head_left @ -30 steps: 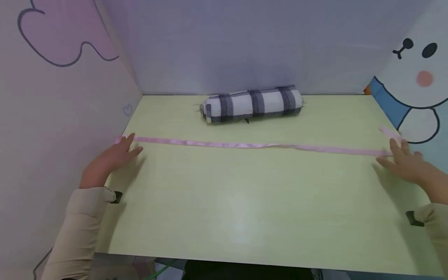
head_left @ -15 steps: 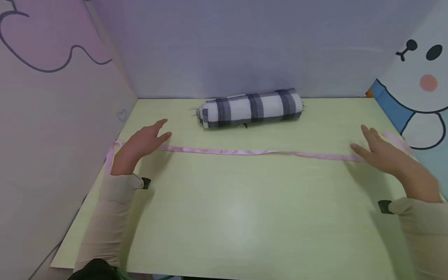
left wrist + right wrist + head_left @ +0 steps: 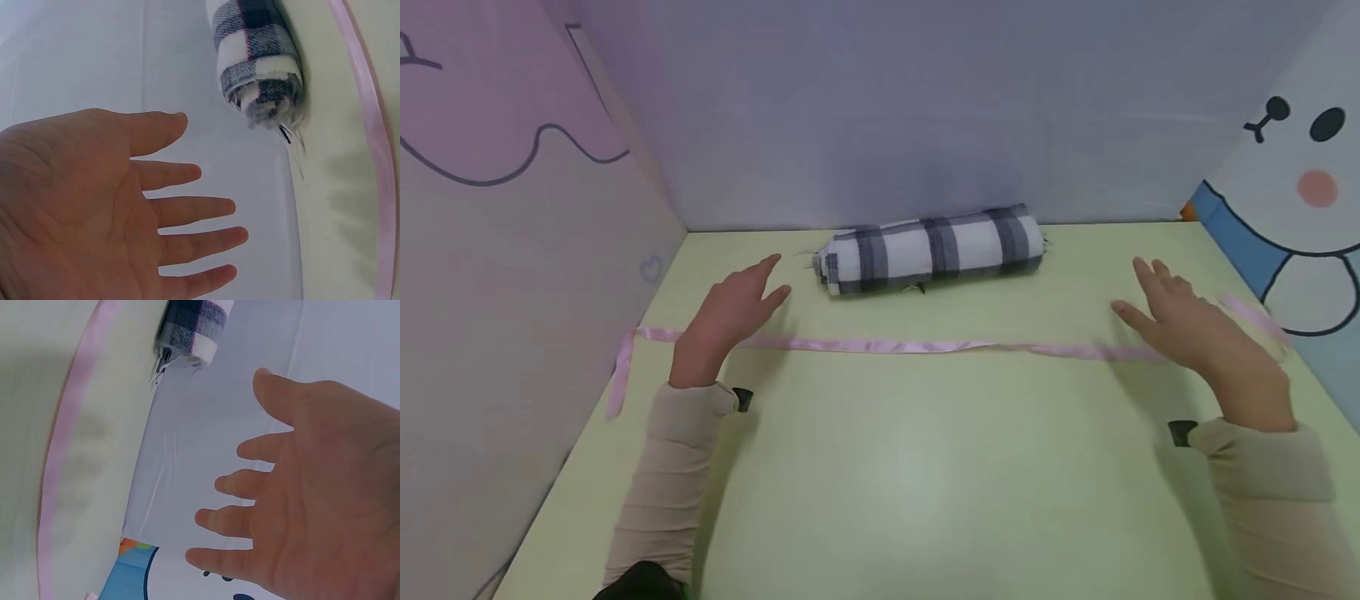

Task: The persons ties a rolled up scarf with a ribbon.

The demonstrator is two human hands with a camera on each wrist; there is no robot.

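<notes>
1. Pale yellow-green table [image 3: 895, 467] fills the space in front of me, boxed in by a plain lavender back wall [image 3: 925, 108], a pink panel [image 3: 512, 208] on my left and a cartoon-animal panel [image 3: 1300, 167] on my right.
2. Against the back wall lies a rolled plaid towel [image 3: 931, 248], black-and-white checked, its axis running left to right; frayed threads hang from its ends.
3. Nearer to me than the roll, a pink ribbon [image 3: 880, 344] lies flat across the table from side to side, its left end drooping at the pink panel.
4. My left hand [image 3: 730, 312] hovers above the ribbon's left part, fingers straight and spread, grip released and holding nothing. It is near the left end of the roll but not touching it; the left wrist view shows the open palm with the roll's end beyond the fingertips.
5. My right hand [image 3: 1183, 329] hovers above the ribbon's right part, fingers likewise spread, grip released and empty, well apart from the right end of the roll.
6. Beige sleeves [image 3: 677, 467] cover both my forearms.
</notes>
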